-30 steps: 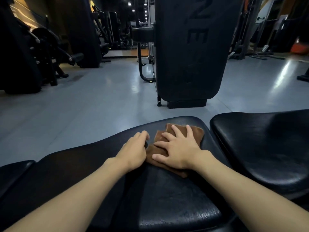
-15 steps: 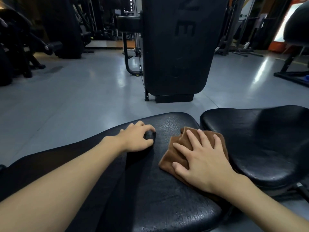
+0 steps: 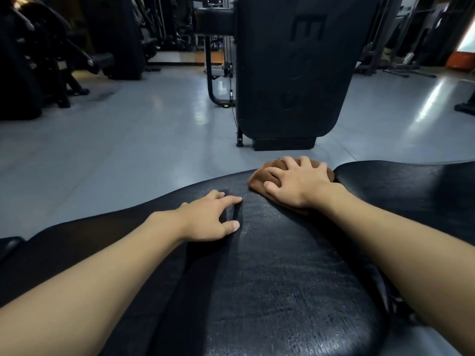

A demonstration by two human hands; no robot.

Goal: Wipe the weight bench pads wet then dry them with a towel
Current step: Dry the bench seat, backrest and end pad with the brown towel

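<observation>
Right hand [image 3: 299,185] is laid flat, fingers spread, on a folded brown towel [image 3: 259,179], which is pressed against the far edge of the black bench pad [image 3: 270,278], beside the second pad [image 3: 411,191]. Left hand [image 3: 209,218] is rested loosely open on the pad, nothing held.

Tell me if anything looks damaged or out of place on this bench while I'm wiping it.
Nothing is spilled or askew. The long bench pad has a rough, cracked-looking surface, which could be wear or wet streaks. The right hand presses the brown cloth flat at the pad's far edge; the left hand rests bare on it.
</observation>
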